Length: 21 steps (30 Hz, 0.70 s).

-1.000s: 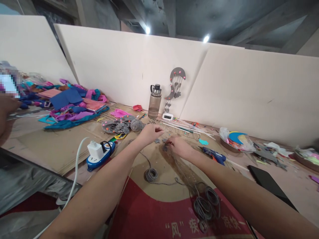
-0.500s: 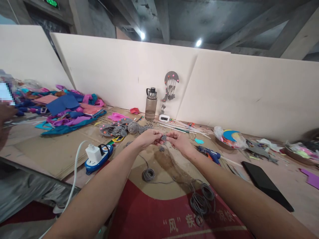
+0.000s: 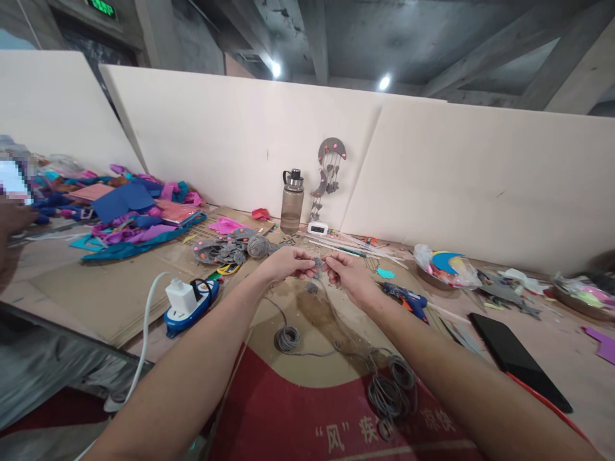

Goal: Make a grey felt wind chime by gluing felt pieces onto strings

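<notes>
My left hand (image 3: 292, 264) pinches a small grey felt piece (image 3: 318, 263) between thumb and fingers. Just to its right, my right hand (image 3: 342, 269) has its thumb and forefinger pressed together beside the piece; whatever may be between them is too small to make out. Below the hands, a second small grey piece (image 3: 312, 288) sits over the cardboard, and a thin grey cord runs down from the hands. Loose coils of grey yarn (image 3: 287, 339) lie below the left hand, with a larger yarn bundle (image 3: 388, 392) nearer my right forearm.
A blue glue gun (image 3: 407, 298) and black phone (image 3: 519, 358) lie to the right. A power strip (image 3: 192, 310) is on the left, near grey felt pieces and a yarn ball (image 3: 258, 246). A water bottle (image 3: 291, 203) stands before the white board (image 3: 206, 141). Another person's hand shows far left.
My right fingertips have drawn slightly to the right, off the grey felt piece, which stays in my left hand. The view has shifted a little.
</notes>
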Each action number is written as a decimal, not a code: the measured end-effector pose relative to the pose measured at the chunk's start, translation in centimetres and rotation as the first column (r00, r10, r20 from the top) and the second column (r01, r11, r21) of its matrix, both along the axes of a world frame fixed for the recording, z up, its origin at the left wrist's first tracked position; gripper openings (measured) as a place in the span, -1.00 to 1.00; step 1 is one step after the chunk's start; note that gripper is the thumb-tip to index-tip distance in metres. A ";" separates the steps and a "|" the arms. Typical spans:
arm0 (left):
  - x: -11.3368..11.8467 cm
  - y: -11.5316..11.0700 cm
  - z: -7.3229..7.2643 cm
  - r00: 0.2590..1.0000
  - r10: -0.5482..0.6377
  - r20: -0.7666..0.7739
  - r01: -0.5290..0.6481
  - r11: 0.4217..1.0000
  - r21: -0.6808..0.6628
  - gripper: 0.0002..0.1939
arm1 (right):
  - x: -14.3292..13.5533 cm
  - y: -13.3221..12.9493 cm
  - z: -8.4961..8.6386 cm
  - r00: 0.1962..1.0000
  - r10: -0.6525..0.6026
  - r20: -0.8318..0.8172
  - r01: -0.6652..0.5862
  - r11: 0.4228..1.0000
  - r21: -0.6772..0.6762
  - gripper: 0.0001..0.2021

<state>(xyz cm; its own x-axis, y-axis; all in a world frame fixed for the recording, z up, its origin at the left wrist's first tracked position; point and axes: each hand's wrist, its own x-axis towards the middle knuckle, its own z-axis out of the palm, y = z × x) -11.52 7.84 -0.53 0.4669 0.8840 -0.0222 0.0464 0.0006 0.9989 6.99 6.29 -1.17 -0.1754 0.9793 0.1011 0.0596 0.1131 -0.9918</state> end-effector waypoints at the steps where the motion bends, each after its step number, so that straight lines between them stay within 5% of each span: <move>1: 0.0 0.1 0.0 1.000 0.000 0.006 0.000 1.000 -0.001 -0.62 | 0.0 -0.1 0.0 1.000 0.005 -0.024 -0.005 1.000 -0.016 -0.63; 6: 0.0 0.3 -0.2 0.999 0.026 0.020 -0.026 1.000 0.000 -0.60 | -0.2 -0.9 -0.1 0.994 0.032 -0.100 -0.038 0.997 -0.062 -0.57; 21: 0.1 0.3 -0.4 0.997 0.034 0.075 -0.040 0.996 0.081 -0.61 | -0.5 -1.1 0.0 0.996 -0.014 0.093 0.008 0.998 0.062 -0.72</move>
